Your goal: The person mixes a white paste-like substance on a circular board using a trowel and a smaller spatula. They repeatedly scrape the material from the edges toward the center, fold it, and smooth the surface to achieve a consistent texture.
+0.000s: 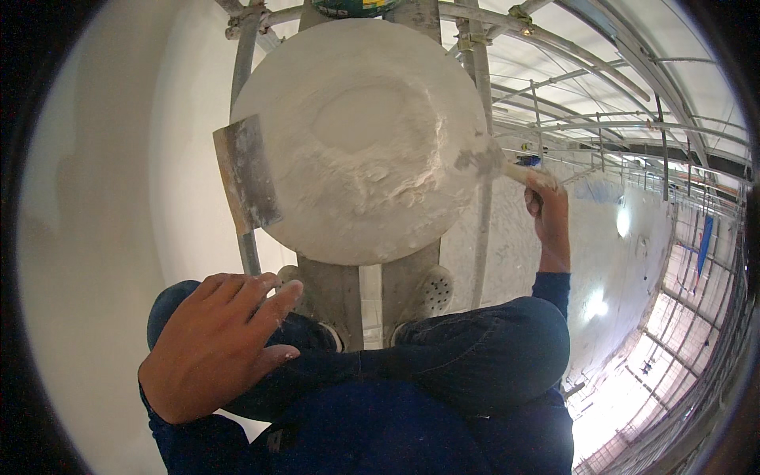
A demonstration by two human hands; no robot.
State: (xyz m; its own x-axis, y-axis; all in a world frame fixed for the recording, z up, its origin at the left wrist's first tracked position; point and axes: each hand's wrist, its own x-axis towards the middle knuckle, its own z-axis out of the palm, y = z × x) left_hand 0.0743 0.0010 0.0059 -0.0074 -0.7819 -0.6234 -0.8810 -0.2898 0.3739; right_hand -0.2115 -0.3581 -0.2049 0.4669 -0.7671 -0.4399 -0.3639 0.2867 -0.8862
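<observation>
Between my knees and the far planks stands a wide round tub (348, 252) of white plaster (372, 119), its surface lumpy and scooped toward the right. My right hand (548, 210) grips the pale handle of a trowel (481, 160); its plaster-smeared blade lies at the tub's right side. A flat rectangular metal blade (247, 172) rests across the left rim, touched by neither hand. Above my left knee hovers my left hand (226, 340), open, fingers apart and dusted white, holding nothing.
I squat on narrow scaffold planks (328, 297) with a gap between them. Metal scaffold poles (480, 95) rise on both sides. A green container (352, 8) stands beyond the tub. A smooth pale wall (111, 237) is close on the left; more scaffolding lies far right.
</observation>
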